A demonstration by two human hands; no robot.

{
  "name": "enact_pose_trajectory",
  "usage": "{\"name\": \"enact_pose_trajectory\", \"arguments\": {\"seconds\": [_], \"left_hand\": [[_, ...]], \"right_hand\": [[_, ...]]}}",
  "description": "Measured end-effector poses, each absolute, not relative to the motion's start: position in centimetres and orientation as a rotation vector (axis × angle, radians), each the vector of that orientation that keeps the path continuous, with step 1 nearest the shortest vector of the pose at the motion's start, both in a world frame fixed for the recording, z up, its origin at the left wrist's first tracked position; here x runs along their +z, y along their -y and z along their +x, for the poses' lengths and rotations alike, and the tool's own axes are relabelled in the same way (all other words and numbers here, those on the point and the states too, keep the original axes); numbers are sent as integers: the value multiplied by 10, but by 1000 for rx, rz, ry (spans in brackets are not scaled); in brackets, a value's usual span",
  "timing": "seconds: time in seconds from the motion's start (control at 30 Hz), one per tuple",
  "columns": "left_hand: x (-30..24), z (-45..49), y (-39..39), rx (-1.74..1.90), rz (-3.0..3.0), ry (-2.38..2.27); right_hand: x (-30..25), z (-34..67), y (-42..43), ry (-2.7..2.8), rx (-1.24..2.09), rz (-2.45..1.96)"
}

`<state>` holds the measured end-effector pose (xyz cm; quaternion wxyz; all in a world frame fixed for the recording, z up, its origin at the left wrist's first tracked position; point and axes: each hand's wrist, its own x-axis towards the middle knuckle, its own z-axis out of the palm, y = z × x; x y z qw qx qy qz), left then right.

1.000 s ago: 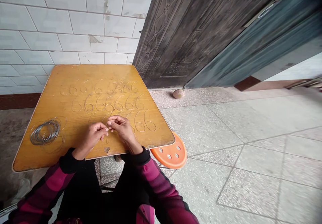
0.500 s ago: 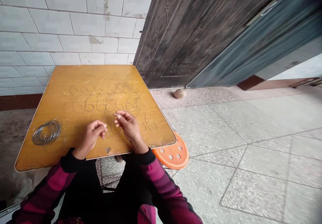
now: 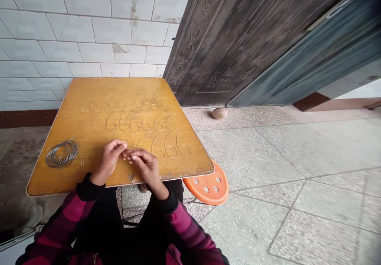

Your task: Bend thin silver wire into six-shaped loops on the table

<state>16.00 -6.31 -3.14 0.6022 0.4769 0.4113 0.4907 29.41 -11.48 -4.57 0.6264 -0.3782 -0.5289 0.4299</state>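
Note:
Both my hands are over the front half of a yellow wooden tabletop (image 3: 53, 173). My left hand (image 3: 108, 158) and my right hand (image 3: 144, 166) meet at the fingertips, and each pinches a thin silver wire (image 3: 126, 152). Rows of wire bent into 6 shapes (image 3: 132, 121) lie on the board just beyond my hands. To my left rests a loose coil of the same wire (image 3: 62, 154). My hands hide part of the lowest row.
An orange round stool seat (image 3: 206, 186) pokes out past the table's right corner. A dark embossed door (image 3: 235, 47) stands behind, beside a white tiled wall (image 3: 89, 31). A small round stone (image 3: 219, 113) lies on the speckled tile floor (image 3: 268, 158).
My right hand has come down and left to meet my left hand at the wire. The whole scene has shifted slightly right in view.

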Motion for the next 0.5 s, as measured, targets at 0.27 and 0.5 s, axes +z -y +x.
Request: {"name": "enact_pose_trajectory", "arguments": {"seconds": [0.27,0.5], "left_hand": [[-29,159,63,1279,1127,-921],[-33,159,62,1306,1246,-999]], "right_hand": [[-47,293,115,890,1135,-891],[-40,298,96,1129,1019,-1054]]}}
